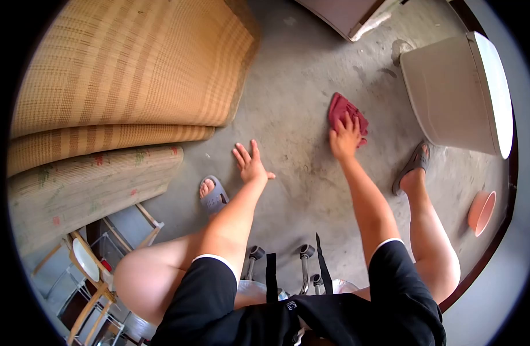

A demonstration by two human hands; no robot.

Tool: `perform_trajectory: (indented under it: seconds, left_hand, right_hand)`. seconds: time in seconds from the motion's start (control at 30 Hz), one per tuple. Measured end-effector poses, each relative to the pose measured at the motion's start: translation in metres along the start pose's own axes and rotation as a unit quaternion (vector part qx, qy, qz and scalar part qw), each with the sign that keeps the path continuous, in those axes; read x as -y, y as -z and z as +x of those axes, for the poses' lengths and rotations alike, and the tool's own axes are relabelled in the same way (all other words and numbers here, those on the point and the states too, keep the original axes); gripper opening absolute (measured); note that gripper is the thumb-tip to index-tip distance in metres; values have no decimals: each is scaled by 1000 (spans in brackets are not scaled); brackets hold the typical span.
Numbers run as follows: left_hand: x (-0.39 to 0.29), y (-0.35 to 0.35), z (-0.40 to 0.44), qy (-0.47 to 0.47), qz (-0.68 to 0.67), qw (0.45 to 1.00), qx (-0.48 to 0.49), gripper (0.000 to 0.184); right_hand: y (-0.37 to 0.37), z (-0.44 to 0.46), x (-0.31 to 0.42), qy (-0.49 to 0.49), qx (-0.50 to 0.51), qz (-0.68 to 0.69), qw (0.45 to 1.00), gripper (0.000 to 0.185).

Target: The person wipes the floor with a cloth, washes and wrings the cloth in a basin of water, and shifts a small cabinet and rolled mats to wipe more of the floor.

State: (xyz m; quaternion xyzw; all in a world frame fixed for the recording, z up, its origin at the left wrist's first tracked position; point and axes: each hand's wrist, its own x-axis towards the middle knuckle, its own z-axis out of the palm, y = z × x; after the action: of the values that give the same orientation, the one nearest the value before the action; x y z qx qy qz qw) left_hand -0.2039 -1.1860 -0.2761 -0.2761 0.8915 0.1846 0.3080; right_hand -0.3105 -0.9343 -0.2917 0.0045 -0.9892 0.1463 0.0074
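Observation:
My right hand (346,138) presses down on a crumpled dark red cloth (341,106) on the concrete floor, its fingers bent into the fabric. Part of the cloth is hidden beneath the hand. To the left, my left hand (253,165) hovers palm down with fingers and thumb spread, holding nothing. It appears above the floor, near a grey slipper (214,195) on my left foot.
Rolled woven mats (144,69) lie at the left, with folding chairs (89,265) below them. A white lidded bin (449,92) and a pink basin (482,213) stand along the right wall. Metal legs (305,271) with dark round ends show beneath me.

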Motion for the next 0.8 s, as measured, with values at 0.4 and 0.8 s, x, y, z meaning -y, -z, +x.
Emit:
perform_trajectory:
  seconds: [0.4,0.8]
  left_hand:
    - [-1,-3,3,-5,59,998,-14,140]
    - [42,-83,-54,-60,-301,939,-155,73]
  right_hand:
    - [25,-304,-1,376,268,84,883,51]
    - [6,-217,88,37,19,257,966,54]
